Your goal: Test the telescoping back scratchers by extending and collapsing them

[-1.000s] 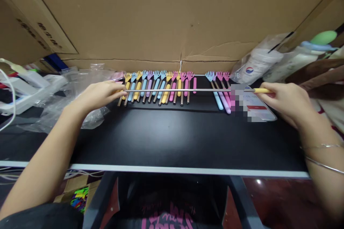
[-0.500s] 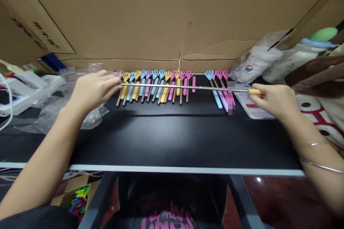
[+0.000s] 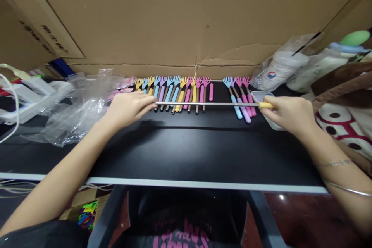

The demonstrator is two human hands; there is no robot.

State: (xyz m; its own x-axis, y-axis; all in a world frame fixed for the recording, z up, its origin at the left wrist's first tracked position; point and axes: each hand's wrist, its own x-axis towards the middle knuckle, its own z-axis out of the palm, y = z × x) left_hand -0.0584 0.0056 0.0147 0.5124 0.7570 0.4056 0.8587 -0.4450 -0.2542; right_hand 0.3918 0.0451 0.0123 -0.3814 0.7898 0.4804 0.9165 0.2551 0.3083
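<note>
Above the black table (image 3: 180, 151), a telescopic back scratcher (image 3: 203, 104) is stretched level between my hands. My right hand (image 3: 287, 114) grips its yellow handle. At the other end, the fingers of my left hand (image 3: 128, 110) close round the thin metal rod and hide whatever is at its tip. Behind the rod lies a row of back scratchers (image 3: 176, 93) with yellow, blue, purple and pink claws, some partly covered by my left hand. Several more back scratchers (image 3: 240, 100) lie in a separate group nearer my right hand.
Crumpled clear plastic bags (image 3: 84, 112) lie to the left, beside a white power strip (image 3: 37, 97). A phone (image 3: 274, 124) is partly under my right hand. Behind it stand a bagged Pepsi cup (image 3: 279, 71) and a bottle (image 3: 331, 62). Cardboard (image 3: 174, 19) walls the back.
My hands have come closer together, the left moving right and the right moving slightly left. The visible length of the back scratcher between them is shorter and sits a little lower.
</note>
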